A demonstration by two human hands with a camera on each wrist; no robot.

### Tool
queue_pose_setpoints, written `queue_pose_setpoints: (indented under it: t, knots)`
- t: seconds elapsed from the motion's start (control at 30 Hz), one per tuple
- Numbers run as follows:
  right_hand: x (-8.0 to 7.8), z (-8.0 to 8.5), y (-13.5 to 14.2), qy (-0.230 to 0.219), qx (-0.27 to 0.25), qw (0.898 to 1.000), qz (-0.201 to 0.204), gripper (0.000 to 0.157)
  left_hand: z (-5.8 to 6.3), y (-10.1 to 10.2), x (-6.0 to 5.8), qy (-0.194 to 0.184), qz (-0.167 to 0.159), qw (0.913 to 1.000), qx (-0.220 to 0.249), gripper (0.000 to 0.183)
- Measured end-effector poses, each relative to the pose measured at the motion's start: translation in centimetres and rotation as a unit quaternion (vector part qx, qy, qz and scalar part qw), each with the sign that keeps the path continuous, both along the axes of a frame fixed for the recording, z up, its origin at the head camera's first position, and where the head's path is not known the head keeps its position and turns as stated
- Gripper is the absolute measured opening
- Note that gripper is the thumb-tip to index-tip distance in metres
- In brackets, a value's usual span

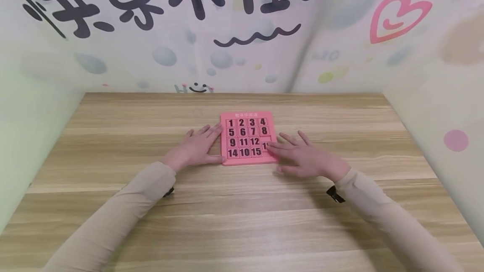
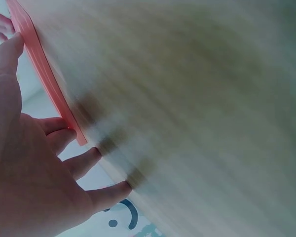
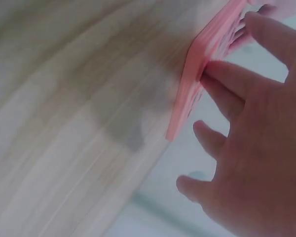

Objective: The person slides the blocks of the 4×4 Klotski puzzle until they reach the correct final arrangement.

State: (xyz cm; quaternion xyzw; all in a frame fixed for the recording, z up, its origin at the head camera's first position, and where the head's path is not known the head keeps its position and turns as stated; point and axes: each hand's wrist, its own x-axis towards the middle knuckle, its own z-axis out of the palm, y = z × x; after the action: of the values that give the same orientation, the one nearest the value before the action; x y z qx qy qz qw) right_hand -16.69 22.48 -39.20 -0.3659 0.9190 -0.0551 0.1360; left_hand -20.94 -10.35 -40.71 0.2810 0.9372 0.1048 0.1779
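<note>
A pink number slide puzzle (image 1: 245, 162) lies flat on the table, its tiles in rows with 1 2 3 4 along the top. My left hand (image 1: 196, 148) rests at its left side, thumb at the lower corner and straight fingers along the upper edge. In the left wrist view, thumb and fingertips meet the puzzle's side (image 2: 49, 84), with two fingers on the table beyond. My right hand (image 1: 302, 156) reaches over the right edge, extended fingertips on a partly covered tile (image 1: 264, 146) in the right column, below the 8. The right wrist view shows two fingers pressing down inside the frame (image 3: 190, 84).
The wood-grain table (image 1: 242, 221) runs back to a white wall (image 1: 242, 66) with printed characters, bubbles and a heart. Side walls stand at left and right. A dark strap end (image 1: 335, 194) hangs below the right sleeve.
</note>
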Motion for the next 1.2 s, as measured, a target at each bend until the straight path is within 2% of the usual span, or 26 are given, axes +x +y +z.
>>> queue_pose_setpoints:
  t: [0.17, 0.37, 0.43, 0.7, 0.97, 1.07, 1.2]
  knots:
    - [-0.9, 0.1, -0.8, 0.008, 0.004, 1.0, -0.023, 0.063, -0.1, 0.0, 0.0, -0.001, -0.001, 1.0, 0.003, 0.1]
    - [-0.4, 0.1, -1.4, -0.016, -0.007, 0.998, 0.052, 0.062, -0.1, 0.0, 0.0, 0.002, -0.003, 1.0, 0.005, 0.099]
    - [-0.1, 0.0, -1.4, -0.013, -0.014, 0.998, 0.065, 0.061, -0.1, 0.0, 0.0, 0.004, -0.003, 1.0, 0.006, 0.099]
    - [0.4, 0.5, 0.0, 0.021, -0.028, 0.999, 0.042, 0.057, -0.1, 0.0, -0.1, 0.001, -0.001, 1.0, 0.003, 0.1]
    - [-0.1, -0.4, -3.2, -0.011, -0.03, 0.996, 0.086, 0.064, -0.3, 0.0, -0.1, 0.004, -0.005, 1.0, 0.002, 0.099]
    - [-0.1, -0.6, -3.9, -0.011, -0.026, 0.996, 0.084, 0.066, -0.3, 0.0, 0.0, 0.005, -0.01, 0.9999, 0.006, 0.098]
    - [0.1, -0.1, -3.3, 0.012, -0.017, 0.997, 0.069, 0.06, -0.3, -0.1, -0.1, 0.002, -0.003, 1.0, 0.004, 0.099]
